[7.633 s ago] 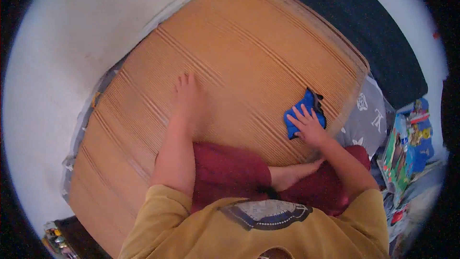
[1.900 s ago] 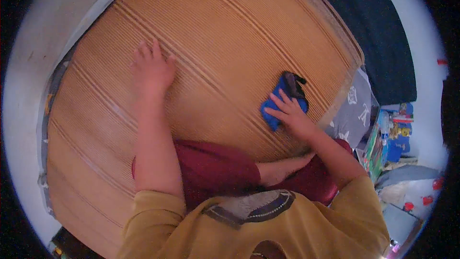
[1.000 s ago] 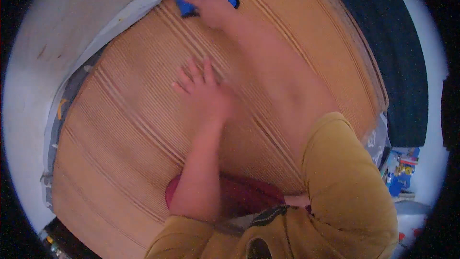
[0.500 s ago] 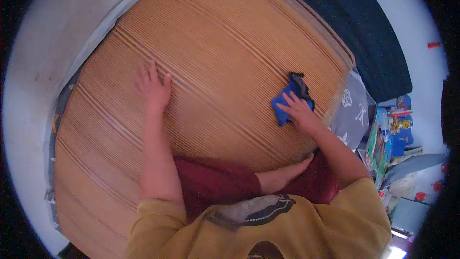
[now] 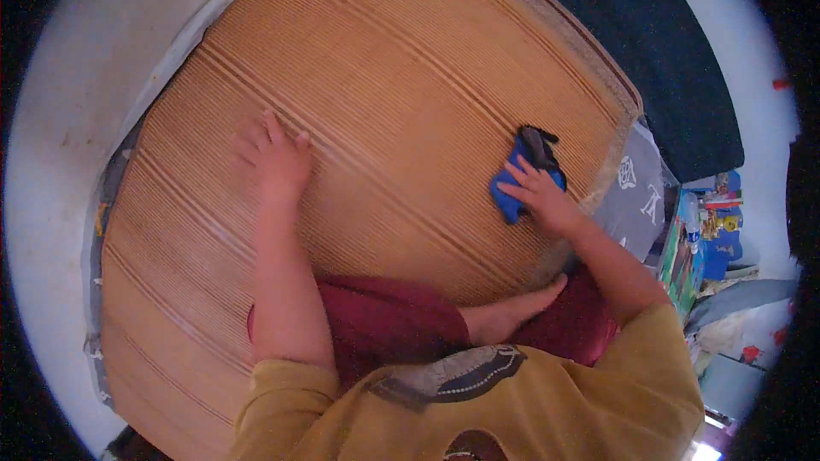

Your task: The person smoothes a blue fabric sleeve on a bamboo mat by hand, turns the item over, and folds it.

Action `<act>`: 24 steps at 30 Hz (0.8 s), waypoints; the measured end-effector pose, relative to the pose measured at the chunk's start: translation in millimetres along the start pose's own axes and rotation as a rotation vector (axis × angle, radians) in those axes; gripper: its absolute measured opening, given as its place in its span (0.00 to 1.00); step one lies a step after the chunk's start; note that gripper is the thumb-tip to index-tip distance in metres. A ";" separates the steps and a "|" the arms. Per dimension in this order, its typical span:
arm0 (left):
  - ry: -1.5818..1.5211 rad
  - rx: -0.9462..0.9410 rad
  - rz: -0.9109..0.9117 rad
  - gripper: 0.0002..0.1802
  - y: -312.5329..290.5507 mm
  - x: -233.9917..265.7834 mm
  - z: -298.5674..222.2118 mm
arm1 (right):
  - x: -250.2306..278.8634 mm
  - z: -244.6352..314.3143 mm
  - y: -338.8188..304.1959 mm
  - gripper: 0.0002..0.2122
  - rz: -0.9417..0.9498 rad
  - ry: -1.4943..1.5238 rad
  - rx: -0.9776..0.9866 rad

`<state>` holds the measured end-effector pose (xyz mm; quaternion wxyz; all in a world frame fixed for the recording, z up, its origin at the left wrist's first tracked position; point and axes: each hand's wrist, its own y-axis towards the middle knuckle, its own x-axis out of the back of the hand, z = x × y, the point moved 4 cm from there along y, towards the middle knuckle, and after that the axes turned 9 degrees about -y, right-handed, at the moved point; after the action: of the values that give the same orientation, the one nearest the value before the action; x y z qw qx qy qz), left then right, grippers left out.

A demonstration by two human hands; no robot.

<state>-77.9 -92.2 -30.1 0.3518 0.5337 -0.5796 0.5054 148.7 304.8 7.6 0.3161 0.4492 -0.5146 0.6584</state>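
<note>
A brown striped woven mat (image 5: 384, 111) spreads out in front of me. My left hand (image 5: 278, 158) rests on it at the left, fingers stretched and slightly blurred, holding nothing. At the right, a crumpled blue cloth (image 5: 506, 206) with a black and grey part (image 5: 536, 149) lies on the mat. Over its near right side lies my right hand (image 5: 540, 195), palm down with the fingers spread; its palm hides some of the cloth.
I sit cross-legged on the mat, my bare foot (image 5: 512, 307) near its front edge. A pale wall (image 5: 94, 77) runs along the left, a dark panel (image 5: 649, 43) along the far right. Grey patterned fabric (image 5: 628, 192) and a cluttered table (image 5: 683, 239) lie to the right.
The view has shifted slightly. The right hand still lies on the blue cloth; the left hand stays on the mat with only a small movement of its fingers.
</note>
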 end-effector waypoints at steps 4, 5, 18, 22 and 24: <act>-0.041 0.006 -0.044 0.42 3.8 -9.6 -8.0 | 36.5 10.5 105.6 0.26 -0.121 -0.050 0.127; -0.042 0.001 -0.050 0.42 4.2 -11.2 -7.1 | 48.5 19.2 138.1 0.26 -0.148 -0.085 0.170; -0.223 -0.009 -0.114 0.44 2.1 -6.8 -31.6 | 182.2 110.1 534.2 0.32 -0.530 -0.298 0.179; -0.239 -0.038 -0.187 0.44 -1.0 -21.2 -22.8 | 192.2 125.5 556.4 0.27 -0.509 -0.214 0.120; -0.258 -0.092 -0.284 0.45 -2.1 -22.6 -25.7 | 186.2 119.5 547.4 0.26 -0.375 -0.092 0.135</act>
<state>-75.2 -61.4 -44.8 0.3664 0.6540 -0.5613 0.3508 -374.3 33.3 -29.2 0.3785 0.5867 -0.3907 0.5999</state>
